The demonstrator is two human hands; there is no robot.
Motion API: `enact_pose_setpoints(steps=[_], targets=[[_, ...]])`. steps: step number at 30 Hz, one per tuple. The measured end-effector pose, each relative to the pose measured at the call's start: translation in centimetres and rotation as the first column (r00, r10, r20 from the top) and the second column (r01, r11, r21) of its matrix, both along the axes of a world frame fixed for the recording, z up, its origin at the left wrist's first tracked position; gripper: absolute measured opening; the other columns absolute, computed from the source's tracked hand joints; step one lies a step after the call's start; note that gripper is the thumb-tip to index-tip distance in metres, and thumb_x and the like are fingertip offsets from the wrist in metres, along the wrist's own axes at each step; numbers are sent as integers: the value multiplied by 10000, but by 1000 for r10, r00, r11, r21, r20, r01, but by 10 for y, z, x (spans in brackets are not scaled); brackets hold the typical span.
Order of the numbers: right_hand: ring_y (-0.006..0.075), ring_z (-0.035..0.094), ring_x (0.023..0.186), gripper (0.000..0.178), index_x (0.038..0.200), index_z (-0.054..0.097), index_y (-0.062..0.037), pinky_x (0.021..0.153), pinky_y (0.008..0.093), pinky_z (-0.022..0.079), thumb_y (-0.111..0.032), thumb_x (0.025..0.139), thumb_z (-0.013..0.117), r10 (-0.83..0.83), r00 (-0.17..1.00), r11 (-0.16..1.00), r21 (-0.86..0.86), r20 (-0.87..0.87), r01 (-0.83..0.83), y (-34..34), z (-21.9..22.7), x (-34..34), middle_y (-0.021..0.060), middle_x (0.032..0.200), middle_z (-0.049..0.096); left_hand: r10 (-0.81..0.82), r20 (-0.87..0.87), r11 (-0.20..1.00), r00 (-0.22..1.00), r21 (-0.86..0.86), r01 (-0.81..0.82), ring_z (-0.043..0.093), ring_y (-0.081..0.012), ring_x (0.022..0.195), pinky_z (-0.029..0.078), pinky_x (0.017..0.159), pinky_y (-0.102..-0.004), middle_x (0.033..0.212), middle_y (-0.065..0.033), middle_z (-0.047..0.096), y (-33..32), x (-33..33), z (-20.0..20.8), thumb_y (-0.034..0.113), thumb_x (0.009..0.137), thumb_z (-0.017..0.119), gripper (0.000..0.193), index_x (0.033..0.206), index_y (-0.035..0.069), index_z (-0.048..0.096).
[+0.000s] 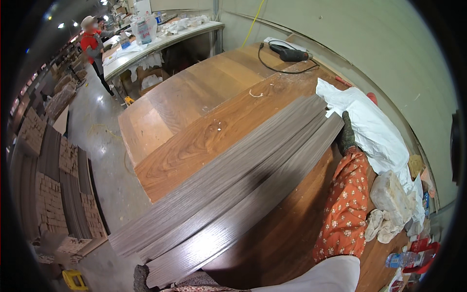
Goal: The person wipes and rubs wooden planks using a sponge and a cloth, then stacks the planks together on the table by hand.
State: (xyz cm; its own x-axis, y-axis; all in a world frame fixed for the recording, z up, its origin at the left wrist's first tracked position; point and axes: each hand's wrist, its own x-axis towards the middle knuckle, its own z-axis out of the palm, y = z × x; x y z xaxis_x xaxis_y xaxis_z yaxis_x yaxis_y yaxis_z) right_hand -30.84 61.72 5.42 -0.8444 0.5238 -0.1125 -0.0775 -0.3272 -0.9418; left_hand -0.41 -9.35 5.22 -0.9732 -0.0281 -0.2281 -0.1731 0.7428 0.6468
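Note:
Grey wood-grain planks (228, 168) lie side by side, slanting across a brown wood-topped table. Their near left ends stick out past its edge. The nearest plank (272, 197) shines with reflected light and runs between my two hands. My left hand (140, 278), in a dark glove, is closed round its near left end. At the far right end, my right hand (347, 135), also in a dark glove, grips the same plank, with one finger up along its end. The other fingers are partly hidden. A patterned orange sleeve covers my right forearm.
White cloth (372, 121) lies beyond my right hand along the wall. A corded black power tool (289, 52) rests at the table's far corner. Stacked planks (51, 199) stand on the floor at left. One person (91, 46) stands by a white-topped bench (165, 40).

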Motion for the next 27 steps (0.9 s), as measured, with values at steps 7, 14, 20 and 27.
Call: enact_pose_setpoints(steps=[7, 14, 20, 27], targets=[[283, 485, 1076, 622, 1243, 517, -87, 971, 391, 360, -555, 834, 559, 116, 991, 989, -97, 60, -110, -5, 15, 3, 110, 1205, 545, -149, -196, 989, 969, -19, 148, 395, -299, 1290, 319, 1061, -367, 1396, -180, 403, -10, 18, -6, -28, 622, 716, 884, 1404, 18, 307], [271, 489, 1103, 629, 1250, 494, -65, 968, 413, 382, -561, 863, 507, 166, 980, 985, -59, 107, -161, -23, 25, 27, 113, 1225, 532, -208, -302, 967, 931, 77, 241, 399, -311, 1283, 322, 1059, -377, 1389, -182, 410, -25, 17, -29, 10, 639, 687, 865, 1411, 24, 298], [256, 546, 1025, 612, 1211, 527, -64, 906, 395, 439, -567, 862, 512, 137, 986, 990, -59, 93, -132, -17, 8, 62, 98, 1139, 582, 1, 28, 779, 1000, 627, -18, 429, -323, 1234, 353, 1035, -414, 1360, -178, 420, -4, 13, -9, 263, 737, 629, 812, 1431, 60, 260], [257, 542, 1032, 662, 1221, 525, -47, 916, 376, 433, -587, 838, 539, -2, 998, 987, -159, 61, 11, -15, 9, 64, 121, 1156, 576, 97, 406, 337, 909, 846, -414, 472, -327, 1170, 397, 999, -448, 1339, -170, 430, 23, -5, 49, 516, 816, 599, 839, 1448, 100, 237]])
